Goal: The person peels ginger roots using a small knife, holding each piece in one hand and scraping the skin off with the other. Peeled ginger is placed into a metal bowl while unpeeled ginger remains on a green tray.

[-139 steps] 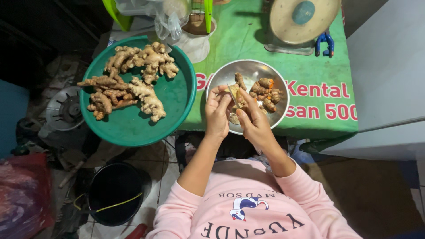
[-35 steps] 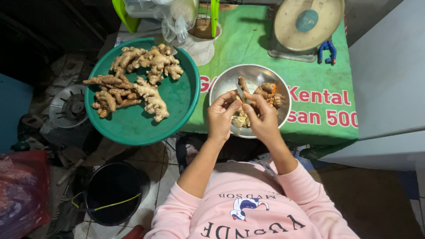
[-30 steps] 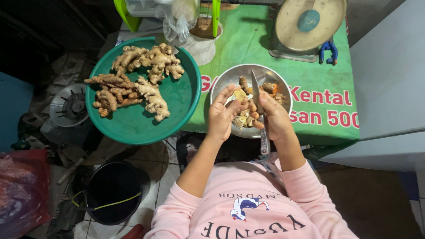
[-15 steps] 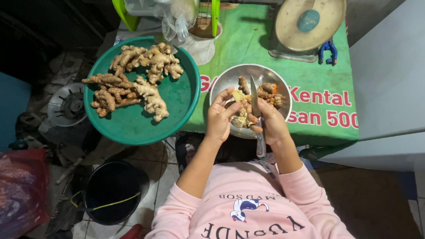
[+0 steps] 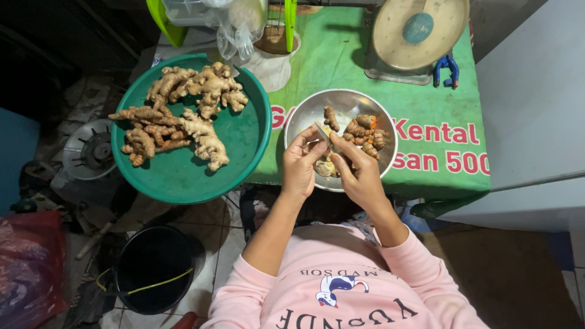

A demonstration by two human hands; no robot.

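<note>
Head view: left hand (image 5: 300,167) and right hand (image 5: 359,173) each grip a knife (image 5: 323,135) and root piece (image 5: 326,167) over the steel bowl (image 5: 298,119); which holds which, unclear.

Single head-worn view, looking steeply down from above and close in, over pink sleeves and both hands onto the green table (image 5: 341,55) and tiled floor

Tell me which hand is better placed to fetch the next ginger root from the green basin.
Left, probably. The left hand is on the side nearer the green basin and its ginger roots; the right hand seems to hold the knife over the metal bowl.
</note>
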